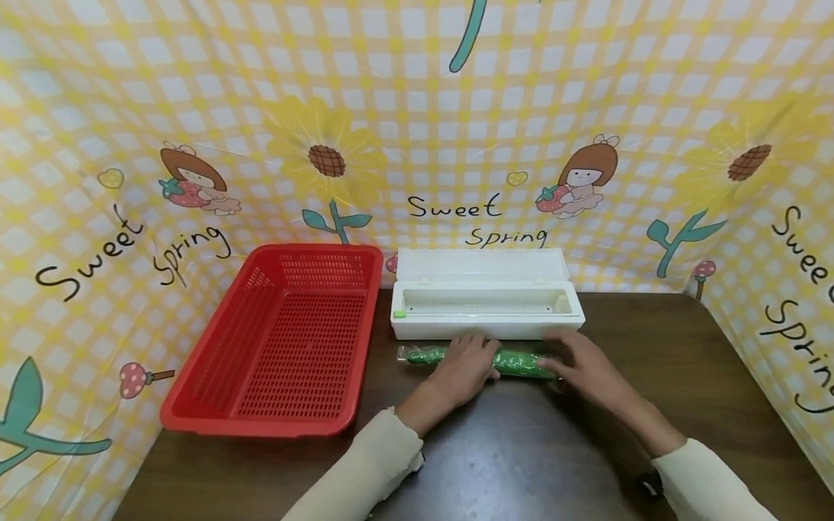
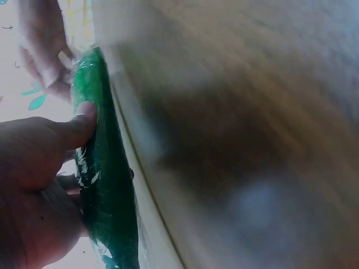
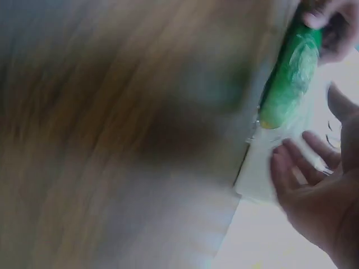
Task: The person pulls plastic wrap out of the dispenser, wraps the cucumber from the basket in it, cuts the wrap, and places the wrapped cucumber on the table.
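A green cucumber (image 1: 517, 362) wrapped in clear plastic film lies crosswise in front of a long white cling film box (image 1: 489, 329). My left hand (image 1: 462, 367) grips the cucumber around its middle; in the left wrist view the thumb (image 2: 86, 109) presses on one side, with fingers curled behind. Loose film sticks out past the cucumber's left end. By the right end is my right hand (image 1: 589, 365). The right wrist view shows its fingers (image 3: 289, 162) spread and relaxed, apart from the wrapped cucumber (image 3: 291, 78).
To the left stands a red plastic basket (image 1: 361, 347) with slotted walls and base. The box's white lid (image 1: 482, 265) is raised at the back, and a small green slider (image 1: 400, 314) sits at its front left. Behind the brown table (image 1: 495, 463) hangs a yellow checked cloth (image 1: 417, 130).
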Available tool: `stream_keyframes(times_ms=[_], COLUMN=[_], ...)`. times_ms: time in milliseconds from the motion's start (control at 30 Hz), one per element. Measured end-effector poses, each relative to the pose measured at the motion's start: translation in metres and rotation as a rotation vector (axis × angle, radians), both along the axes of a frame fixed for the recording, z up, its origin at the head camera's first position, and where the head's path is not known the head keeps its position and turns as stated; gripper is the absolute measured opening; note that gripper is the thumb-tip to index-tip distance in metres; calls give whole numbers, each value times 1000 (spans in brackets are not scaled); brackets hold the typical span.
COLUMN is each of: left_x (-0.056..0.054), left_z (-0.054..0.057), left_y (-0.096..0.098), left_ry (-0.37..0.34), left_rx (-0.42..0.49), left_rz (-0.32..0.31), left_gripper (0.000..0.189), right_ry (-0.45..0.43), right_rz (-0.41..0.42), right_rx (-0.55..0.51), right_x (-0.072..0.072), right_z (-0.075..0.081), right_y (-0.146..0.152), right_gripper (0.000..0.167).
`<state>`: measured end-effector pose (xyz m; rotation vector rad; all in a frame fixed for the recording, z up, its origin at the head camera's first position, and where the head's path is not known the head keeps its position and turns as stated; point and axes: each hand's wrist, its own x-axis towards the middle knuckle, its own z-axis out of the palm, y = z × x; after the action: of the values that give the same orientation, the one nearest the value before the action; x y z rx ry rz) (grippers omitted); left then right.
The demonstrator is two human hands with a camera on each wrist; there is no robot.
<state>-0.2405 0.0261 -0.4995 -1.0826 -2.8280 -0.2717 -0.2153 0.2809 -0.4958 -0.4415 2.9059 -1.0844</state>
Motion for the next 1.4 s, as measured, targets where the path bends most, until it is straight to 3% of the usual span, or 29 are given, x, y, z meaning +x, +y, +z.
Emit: stream_keyframes(times_ms=[67, 133, 233, 333, 433, 567, 667, 767, 900, 1000, 1100, 1167, 1267, 1400], left_x=[1, 2, 4, 5, 6, 7, 8, 9, 8, 7, 6, 5, 4, 4], left_z=[3, 6, 9, 12, 15, 18, 21, 23, 25, 27, 30, 32, 36, 41], left_y=[-3, -6, -10, -11, -12, -13, -14, -15, -17, -20, -22, -23, -25, -28], left_ry=[26, 63, 126, 192, 259, 309, 304, 297, 247, 183, 146, 138, 142, 98], left_rx=[9, 16, 35, 62, 86, 93, 88, 83, 89, 108, 134, 154, 165, 157], left_rz=[-2, -5, -18, -41, -73, -93, -83, -79, -99, -113, -123, -129, -135, -141], left_gripper=[41, 42, 44, 42, 42, 46, 46, 44, 44, 46, 47, 48, 48, 50], right_ry=[-185, -393, -698, -931, -1063, -1094, -1029, -928, -769, -602, -401, -221, 84, 494], right_rz=[-80, -137, -122, -59, 13, 13, -43, -83, -101, -144, -182, -171, -97, 26], right_rx=[-164, -336, -616, -837, -1012, -1160, -1167, -1096, -952, -767, -553, -410, -244, -71], right_x=[3, 6, 9, 10, 12, 14, 15, 16, 19, 21, 23, 25, 28, 32], right_z=[7, 13, 19, 21, 23, 26, 27, 24, 21, 19, 17, 15, 11, 6], right_y=[5, 9, 14, 19, 20, 18, 17, 17, 12, 7, 3, 1, -1, -2], right_gripper=[50, 62, 79, 87, 83, 58, 33, 21, 36, 53, 54, 48, 36, 38])
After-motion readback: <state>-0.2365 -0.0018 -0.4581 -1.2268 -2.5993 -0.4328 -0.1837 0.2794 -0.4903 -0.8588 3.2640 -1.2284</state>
